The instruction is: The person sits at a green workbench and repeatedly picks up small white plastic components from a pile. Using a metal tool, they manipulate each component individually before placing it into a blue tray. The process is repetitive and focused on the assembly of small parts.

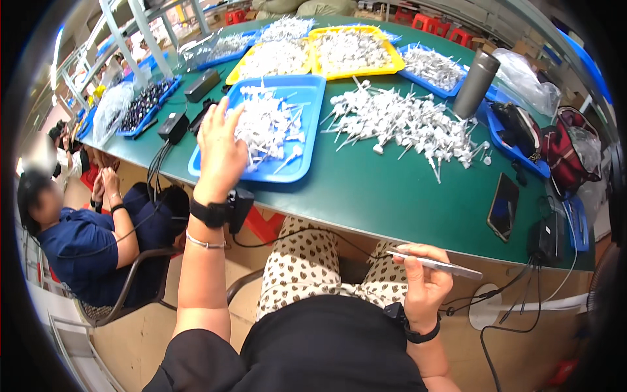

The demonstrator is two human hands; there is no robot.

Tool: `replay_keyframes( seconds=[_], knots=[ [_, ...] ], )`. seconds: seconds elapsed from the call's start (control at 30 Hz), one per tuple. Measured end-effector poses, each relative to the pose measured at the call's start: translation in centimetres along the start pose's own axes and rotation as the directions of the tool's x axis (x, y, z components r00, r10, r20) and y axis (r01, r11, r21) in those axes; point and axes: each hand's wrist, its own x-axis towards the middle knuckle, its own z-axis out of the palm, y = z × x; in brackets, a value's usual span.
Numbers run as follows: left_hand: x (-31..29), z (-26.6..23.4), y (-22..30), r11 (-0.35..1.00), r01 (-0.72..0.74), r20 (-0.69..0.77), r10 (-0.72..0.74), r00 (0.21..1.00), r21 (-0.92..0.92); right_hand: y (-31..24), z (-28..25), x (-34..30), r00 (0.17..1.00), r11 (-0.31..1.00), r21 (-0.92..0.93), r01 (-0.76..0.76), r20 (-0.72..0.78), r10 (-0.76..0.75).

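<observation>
My left hand (222, 147) reaches over the left side of a blue tray (287, 171), fingers spread and nothing seen in them. In that tray lies a heap of small white pieces with thin stems (264, 124). Below the table's front edge, my right hand (428, 281) is closed around a slim silver-grey tool (450, 266) that tapers to a thin end on the left; its exact kind is unclear. To the right of the tray, a wide pile of the same white stemmed pieces (401, 121) lies loose on the green table (366, 196).
Yellow trays (395, 65) of white pieces stand behind. A dark grey cylinder (477, 85) rises beyond the pile. A phone (503, 208) and black adapter (547, 238) lie at right. Cables (155, 166) hang at left, where a co-worker (91, 242) sits.
</observation>
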Motion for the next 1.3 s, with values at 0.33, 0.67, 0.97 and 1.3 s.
replay_keyframes(
  seconds=[0.33, 0.67, 0.97, 1.3],
  knots=[
    [5.2, 6.8, 16.0, 0.781, -0.492, 0.318, 0.612, 0.724, -0.384, 0.0, -0.3, 0.0, 1.000, 1.000, 0.004, -0.008, -0.004, 0.008],
    [5.1, 6.5, 16.0, 0.702, -0.318, 0.231, 0.568, 0.790, -0.637, 0.7, -0.2, 0.1, 1.000, 1.000, 0.002, -0.012, -0.012, 0.012],
    [-6.7, -4.1, 16.1, 0.323, 0.235, 0.329, 0.280, 0.902, -0.917, 0.2, -0.2, 0.2, 0.998, 0.966, 0.256, -0.040, -0.034, 0.050],
    [-15.2, -2.2, 15.7, 0.035, 0.603, 0.603, 0.106, 0.791, -0.797, 1.0, 1.5, -1.3, 0.983, 0.977, 0.166, -0.135, 0.145, 0.112]
  ],
)
